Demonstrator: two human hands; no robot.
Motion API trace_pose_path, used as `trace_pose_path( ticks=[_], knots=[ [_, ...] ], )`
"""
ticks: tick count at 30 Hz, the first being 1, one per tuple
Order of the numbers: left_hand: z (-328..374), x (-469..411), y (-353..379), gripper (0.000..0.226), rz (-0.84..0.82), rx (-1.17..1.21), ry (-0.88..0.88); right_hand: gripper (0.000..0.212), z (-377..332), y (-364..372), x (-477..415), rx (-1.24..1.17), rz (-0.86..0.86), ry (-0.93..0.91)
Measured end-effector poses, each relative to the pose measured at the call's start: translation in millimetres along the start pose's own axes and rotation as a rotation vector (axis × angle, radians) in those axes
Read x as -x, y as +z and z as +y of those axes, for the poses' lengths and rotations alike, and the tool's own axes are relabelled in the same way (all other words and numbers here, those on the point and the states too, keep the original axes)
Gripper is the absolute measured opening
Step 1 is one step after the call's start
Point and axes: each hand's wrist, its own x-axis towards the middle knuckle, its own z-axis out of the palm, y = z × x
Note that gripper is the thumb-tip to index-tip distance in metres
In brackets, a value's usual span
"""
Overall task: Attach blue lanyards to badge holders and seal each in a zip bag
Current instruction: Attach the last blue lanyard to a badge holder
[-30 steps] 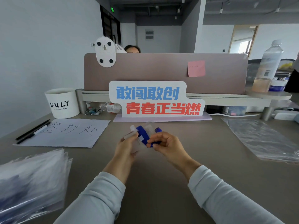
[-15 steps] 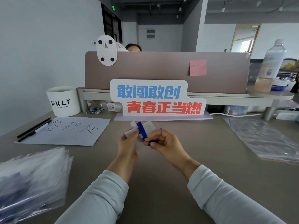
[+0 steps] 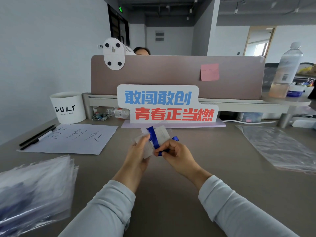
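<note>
The left hand (image 3: 137,152) is gripping the clear badge holder (image 3: 162,134) above the desk (image 3: 171,189) while the right hand (image 3: 176,153) is pinching the blue lanyard (image 3: 152,136) lying across it — holding the holder flat and steady is going to help the strap go on squarely, I'd judge. A pile of plastic bags (image 3: 34,189) is sitting at the left edge, a written sheet (image 3: 71,139) is lying behind it, and a loose zip bag (image 3: 280,147) is waiting on the right — nothing is standing between it and the hands.

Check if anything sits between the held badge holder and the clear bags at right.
Nothing visible. Left hand grips the badge holder, right hand pinches its blue lanyard; only bare desk before the clear bags.
</note>
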Motion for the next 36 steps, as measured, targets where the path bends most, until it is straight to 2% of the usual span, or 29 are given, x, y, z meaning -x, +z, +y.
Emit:
trace_pose_path(
  ticks=[3,7,14,18,22,24,26,28,31,36],
  knots=[
    [-1,-1,-1,0.021,-0.049,-0.026,0.008,0.029,0,-3,1,-0.007,-0.006,-0.002],
    [-1,-4,-1,0.012,0.140,-0.079,0.052,0.031,-2,1,2,-0.014,-0.047,0.011],
    [11,-6,-12,0.014,0.374,0.085,0.134,0.024,-4,-5,7,-0.244,-0.016,0.101],
    [18,-11,-26,0.013,0.443,0.131,0.218,0.028,0,-7,5,-0.165,0.046,0.208],
    [20,-12,-22,0.012,0.371,0.043,0.255,0.037,5,-10,-4,0.205,0.289,0.346],
    [19,-8,-16,0.012,0.300,-0.010,0.269,0.034,7,-12,-4,0.321,0.341,0.330],
    [17,-6,-13,0.018,0.246,-0.066,0.294,0.025,8,-9,-6,0.361,0.295,0.282],
    [15,-5,-11,0.014,0.188,-0.109,0.337,0.006,5,-4,-6,0.254,0.187,0.270],
    [13,-4,-8,0.014,0.084,-0.154,0.363,0.025,3,0,-6,0.140,0.052,0.249],
    [14,0,-2,0.034,-0.093,-0.154,0.348,0.017,-7,-3,-3,0.156,-0.056,0.172]
  ],
)
